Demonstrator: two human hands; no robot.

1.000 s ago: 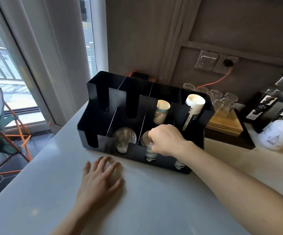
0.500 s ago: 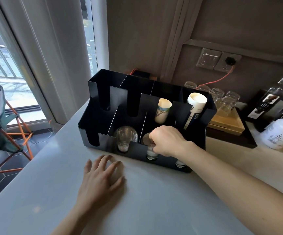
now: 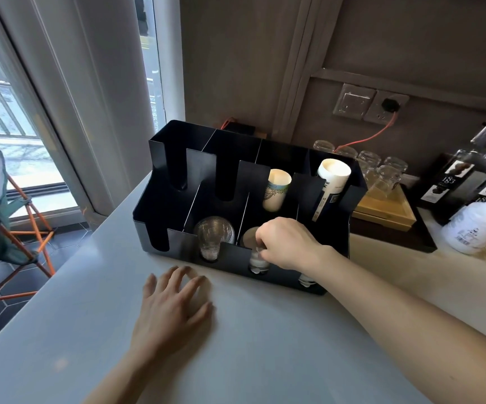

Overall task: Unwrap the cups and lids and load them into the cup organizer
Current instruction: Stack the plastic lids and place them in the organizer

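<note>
A black cup organizer (image 3: 337, 246) stands on the white counter. Its back slots hold a patterned paper cup stack (image 3: 276, 189) and a taller white paper cup stack (image 3: 330, 186). A stack of clear lids (image 3: 213, 237) lies in the second front slot. My right hand (image 3: 287, 243) reaches over the middle front slot, fingers curled down onto a lid stack (image 3: 255, 259) there; whether they grip it is hidden. More lids (image 3: 305, 279) show through the right front cutout. My left hand (image 3: 174, 307) rests flat on the counter before the organizer, fingers spread.
Upturned glasses (image 3: 381, 173) sit on a wooden tray (image 3: 381, 214) right of the organizer. Syrup bottles (image 3: 454, 182) and a white bottle (image 3: 474, 225) stand at far right. A wall socket (image 3: 387, 106) feeds an orange cable. A folding chair (image 3: 0, 211) stands by the window.
My right hand stays on the middle front slot, barely shifted. The left hand has not moved. The camera has drifted slightly.
</note>
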